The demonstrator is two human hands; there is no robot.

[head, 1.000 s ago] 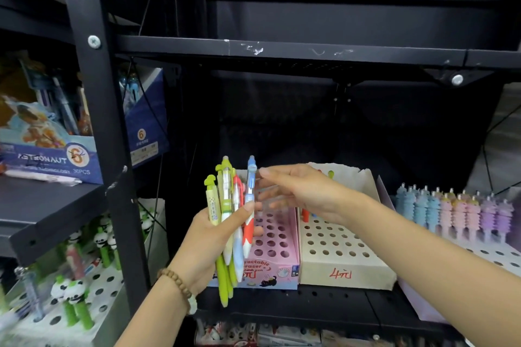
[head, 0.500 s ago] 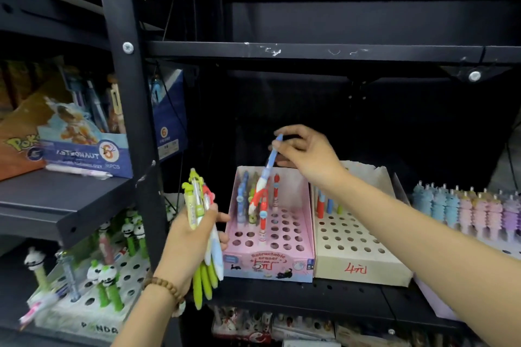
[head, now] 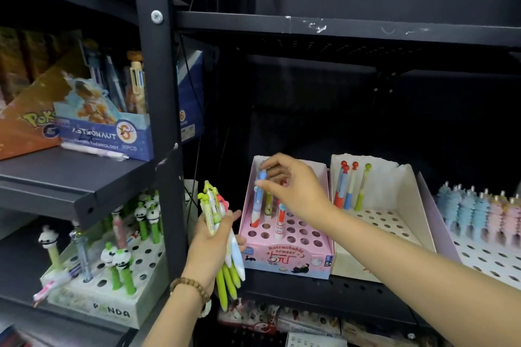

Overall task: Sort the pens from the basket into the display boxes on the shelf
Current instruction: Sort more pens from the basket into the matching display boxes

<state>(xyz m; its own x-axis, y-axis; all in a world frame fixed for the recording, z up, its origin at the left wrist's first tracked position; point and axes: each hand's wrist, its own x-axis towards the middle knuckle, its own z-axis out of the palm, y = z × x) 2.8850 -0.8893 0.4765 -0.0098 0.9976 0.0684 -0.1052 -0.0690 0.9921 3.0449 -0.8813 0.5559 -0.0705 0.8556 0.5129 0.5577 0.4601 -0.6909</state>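
Several pens, a bundle (head: pixel 215 213) of green, pink and pale blue ones, stand fanned in my left hand (head: pixel 208 248). My fingers are curled round their middles and my thumb is pressed across the front. Their tops rise above my fist and the green ends hang below it, in front of the black shelf (head: pixel 352 294) edge. A bead bracelet (head: pixel 191 286) sits on that wrist.

My right hand (head: pixel 294 191) reaches over the pink display box (head: pixel 284 258). Thumb and forefinger are closed on the top of a blue pen (head: pixel 257 203), the other fingers bent loosely behind. That pen stands nearly upright at the back left corner of the box, its red lower end at one of the holes there. Whether it is fully seated I cannot tell. Just beside it in the same box stand a green pen (head: pixel 267 203) and a red and white one (head: pixel 280 220).

Touching the pink box on its right is a cream display box (head: pixel 380 220) with a few pens (head: pixel 352 186) along its back row. Farther right, pastel pens (head: pixel 479 211) stand in rows. On the lower left shelf sits a panda pen box (head: pixel 112 311).
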